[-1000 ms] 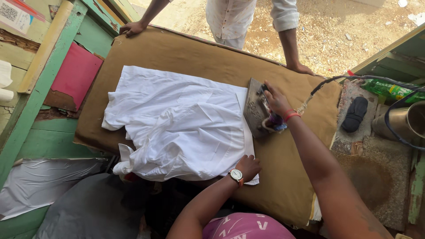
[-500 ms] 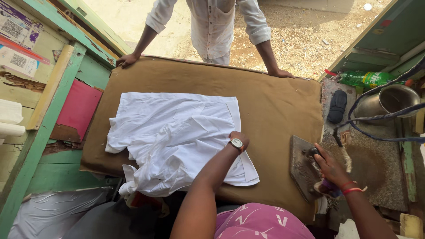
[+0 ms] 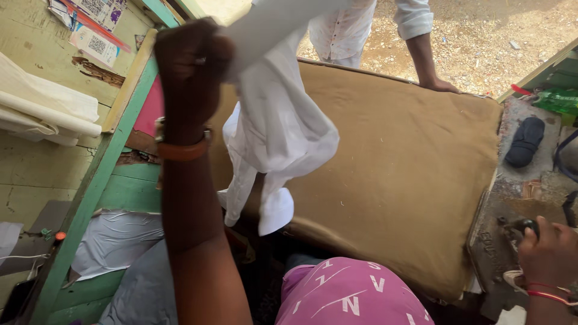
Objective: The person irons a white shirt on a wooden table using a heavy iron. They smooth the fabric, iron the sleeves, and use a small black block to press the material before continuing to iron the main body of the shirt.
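While left hand [image 3: 189,72] lifts limp white shirt [image 3: 277,126]; right hand [image 3: 551,250] grips iron [image 3: 518,232].

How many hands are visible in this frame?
3: left hand raised, gripping the white garment; right hand at the iron; another person's hand on the table edge.

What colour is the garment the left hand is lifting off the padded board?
White, plain with no pattern; the garment hangs from the left hand, seen in the head view.

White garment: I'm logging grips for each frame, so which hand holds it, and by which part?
The left hand holds the white garment by its top end, the rest hanging over the brown padded table.
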